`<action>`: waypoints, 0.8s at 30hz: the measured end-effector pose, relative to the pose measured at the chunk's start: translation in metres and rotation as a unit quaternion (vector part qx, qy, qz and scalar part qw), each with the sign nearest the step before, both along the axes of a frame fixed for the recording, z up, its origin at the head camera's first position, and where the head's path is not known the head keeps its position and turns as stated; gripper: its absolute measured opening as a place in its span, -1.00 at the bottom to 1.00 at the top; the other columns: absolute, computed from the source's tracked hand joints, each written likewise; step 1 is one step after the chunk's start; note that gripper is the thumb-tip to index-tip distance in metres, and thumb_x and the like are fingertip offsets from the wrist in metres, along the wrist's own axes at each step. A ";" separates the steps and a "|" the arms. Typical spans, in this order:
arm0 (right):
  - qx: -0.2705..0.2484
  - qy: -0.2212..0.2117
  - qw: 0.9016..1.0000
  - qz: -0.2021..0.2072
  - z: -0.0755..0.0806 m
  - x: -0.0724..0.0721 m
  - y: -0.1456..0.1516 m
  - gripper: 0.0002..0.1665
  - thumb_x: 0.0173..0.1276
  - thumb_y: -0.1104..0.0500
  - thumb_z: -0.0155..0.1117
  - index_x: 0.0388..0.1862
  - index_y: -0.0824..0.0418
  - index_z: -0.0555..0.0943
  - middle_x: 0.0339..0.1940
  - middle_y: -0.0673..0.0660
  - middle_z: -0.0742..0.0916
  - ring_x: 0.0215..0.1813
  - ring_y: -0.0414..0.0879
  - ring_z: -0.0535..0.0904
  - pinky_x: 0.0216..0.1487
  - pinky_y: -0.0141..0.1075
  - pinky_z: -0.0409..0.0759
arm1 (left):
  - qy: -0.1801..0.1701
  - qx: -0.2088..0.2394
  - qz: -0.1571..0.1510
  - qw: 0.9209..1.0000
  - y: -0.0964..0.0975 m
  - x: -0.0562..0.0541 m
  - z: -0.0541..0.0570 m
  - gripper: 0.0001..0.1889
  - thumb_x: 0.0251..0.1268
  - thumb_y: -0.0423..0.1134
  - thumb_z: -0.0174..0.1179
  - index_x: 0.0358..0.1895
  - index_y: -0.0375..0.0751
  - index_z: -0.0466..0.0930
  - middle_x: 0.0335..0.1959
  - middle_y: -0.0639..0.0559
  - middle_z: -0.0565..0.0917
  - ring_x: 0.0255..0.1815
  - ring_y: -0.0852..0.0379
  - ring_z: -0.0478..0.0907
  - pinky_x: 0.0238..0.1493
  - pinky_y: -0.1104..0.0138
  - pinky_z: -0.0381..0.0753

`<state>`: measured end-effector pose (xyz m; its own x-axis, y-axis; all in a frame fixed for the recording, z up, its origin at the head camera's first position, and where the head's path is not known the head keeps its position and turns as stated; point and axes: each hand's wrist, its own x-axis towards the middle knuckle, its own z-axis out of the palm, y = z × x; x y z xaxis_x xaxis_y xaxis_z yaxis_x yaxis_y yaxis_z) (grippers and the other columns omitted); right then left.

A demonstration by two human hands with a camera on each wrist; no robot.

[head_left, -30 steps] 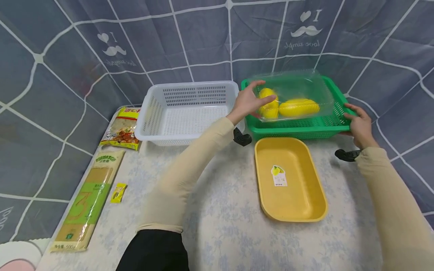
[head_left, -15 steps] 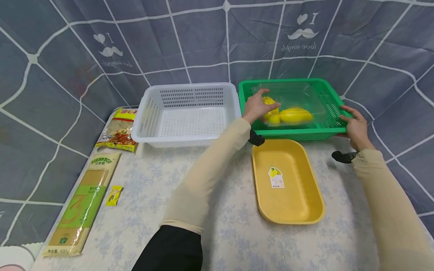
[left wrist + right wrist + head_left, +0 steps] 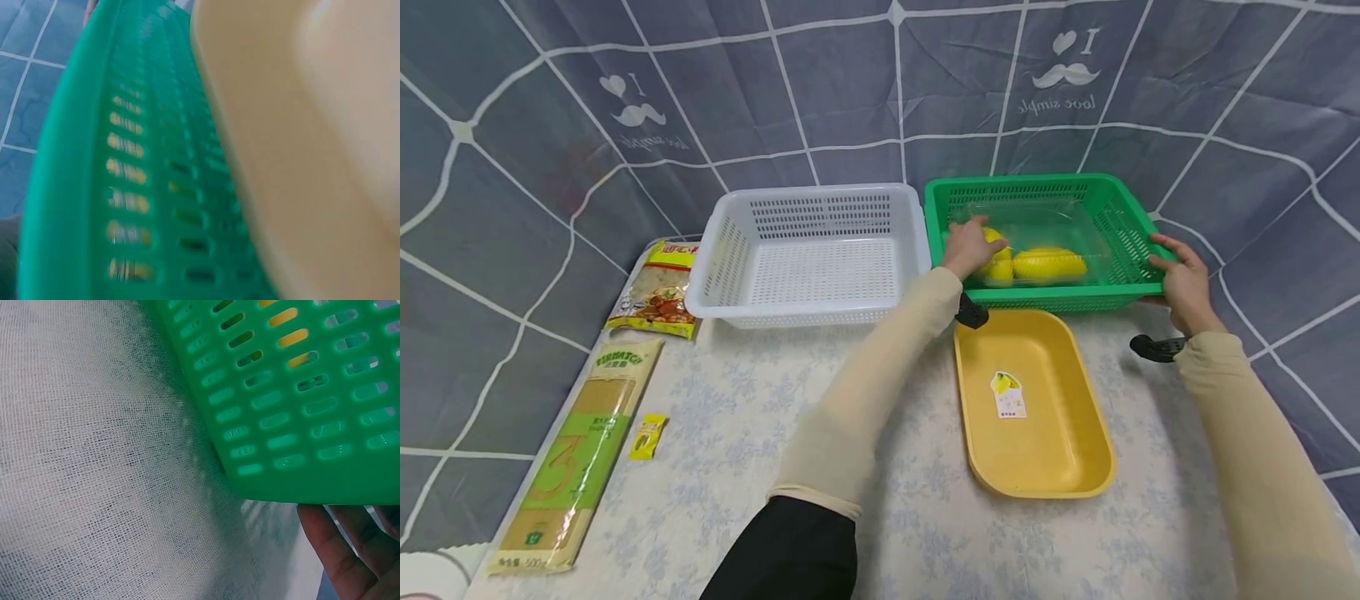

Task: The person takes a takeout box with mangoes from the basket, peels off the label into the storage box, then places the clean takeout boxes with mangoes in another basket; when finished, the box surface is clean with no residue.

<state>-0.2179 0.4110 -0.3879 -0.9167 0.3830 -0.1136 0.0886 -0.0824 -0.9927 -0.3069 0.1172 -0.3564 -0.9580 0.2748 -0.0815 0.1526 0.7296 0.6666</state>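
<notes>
A clear plastic box [image 3: 1063, 218] with yellow fruit-like pieces [image 3: 1049, 264] inside sits within the green basket [image 3: 1067, 297] at the back right. My left hand [image 3: 968, 248] grips the box's left end, thumb pointing right over the yellow pieces. At the basket's right side, my right hand [image 3: 1184, 282] holds the rim, its thumb on top. In the right wrist view, fingers [image 3: 334, 550] show at the green basket's lower edge. The basket's slotted wall [image 3: 69, 187] fills much of the left wrist view, and my left hand's grip is hidden there.
A yellow tray [image 3: 1045, 454] with a sticker lies in front of the green basket. Left of that basket stands a white basket [image 3: 808, 315]. Farther left lie a food packet [image 3: 658, 287], a noodle pack [image 3: 576, 458] and a small yellow sachet [image 3: 647, 437]. Grey cloth hangs behind.
My left hand has lowered the clear box from above the green basket down into it. My right hand keeps its hold on the basket's right rim; the basket has tipped little.
</notes>
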 end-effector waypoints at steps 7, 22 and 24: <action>0.009 -0.004 1.000 -0.002 0.000 0.000 -0.001 -0.60 0.45 0.23 0.06 0.20 -0.09 0.51 -0.13 0.02 0.47 -0.53 -0.26 0.58 -0.65 -0.29 0.59 | -0.016 0.018 0.026 0.999 0.009 0.001 -0.009 -0.44 0.42 -0.03 0.06 0.43 0.02 0.22 0.34 -0.15 0.27 0.26 -0.07 0.29 0.04 0.22 0.46; 0.013 -0.013 1.000 -0.001 0.003 0.001 -0.002 -0.55 0.46 0.22 0.05 0.28 -0.08 0.47 -0.11 0.04 0.47 -0.52 -0.26 0.59 -0.61 -0.29 0.61 | -0.021 0.030 0.045 0.998 0.015 0.005 -0.015 -0.49 0.53 -0.04 -0.15 0.49 0.16 0.09 0.47 -0.27 -0.04 0.40 -0.26 0.07 0.26 0.09 0.27; 0.013 -0.014 1.000 -0.003 0.003 0.002 -0.002 -0.54 0.46 0.22 0.05 0.28 -0.09 0.47 -0.11 0.04 0.47 -0.51 -0.26 0.59 -0.61 -0.29 0.61 | -0.006 0.011 0.047 0.999 0.017 0.008 -0.013 -0.47 0.52 0.00 -0.16 0.49 0.15 0.06 0.48 -0.25 -0.06 0.41 -0.21 0.06 0.27 0.11 0.26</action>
